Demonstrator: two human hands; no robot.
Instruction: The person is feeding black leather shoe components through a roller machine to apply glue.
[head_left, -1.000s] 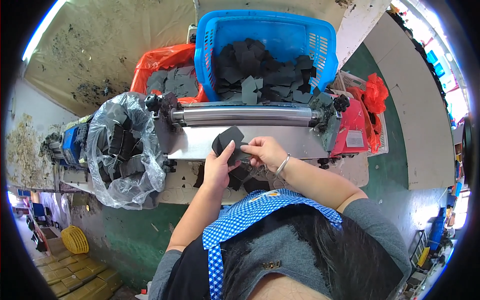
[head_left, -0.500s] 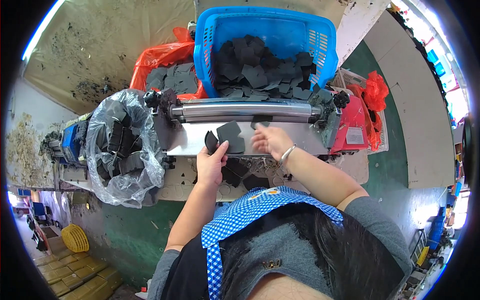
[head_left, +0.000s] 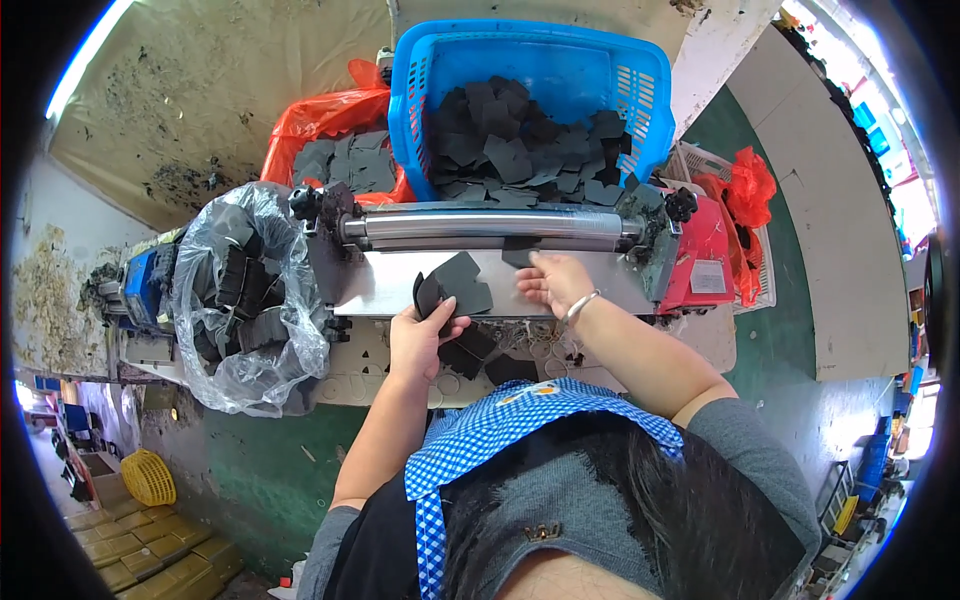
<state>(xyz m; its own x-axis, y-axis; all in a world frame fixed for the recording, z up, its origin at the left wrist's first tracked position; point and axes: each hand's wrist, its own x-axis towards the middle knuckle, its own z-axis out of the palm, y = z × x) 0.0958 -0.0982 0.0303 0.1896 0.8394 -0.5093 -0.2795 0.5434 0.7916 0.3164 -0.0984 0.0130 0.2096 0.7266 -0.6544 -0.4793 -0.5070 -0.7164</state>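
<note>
My left hand (head_left: 416,340) is closed round a small fanned bunch of thin black sheet pieces (head_left: 458,284), thumb on top. The bunch is over the near part of a shiny metal feed plate (head_left: 375,285). Further right, my right hand (head_left: 558,283) pinches one black piece (head_left: 517,256) by its right side, the other fingers curled below. The far edge of that piece lies against the long metal roller (head_left: 490,228) of the machine. Whether the roller grips it cannot be made out.
Behind the roller stands a blue basket (head_left: 535,45) heaped with black pieces. A red bag (head_left: 325,115) with more pieces is at its left. A clear plastic bag (head_left: 250,375) of black bundles stands left of the machine. Dark knobs (head_left: 681,206) and a red housing (head_left: 700,250) bound the right end.
My right hand has shifted slightly right, its fingers now more curled at the piece by the roller. In my left hand the bunch has tilted and fanned differently.
</note>
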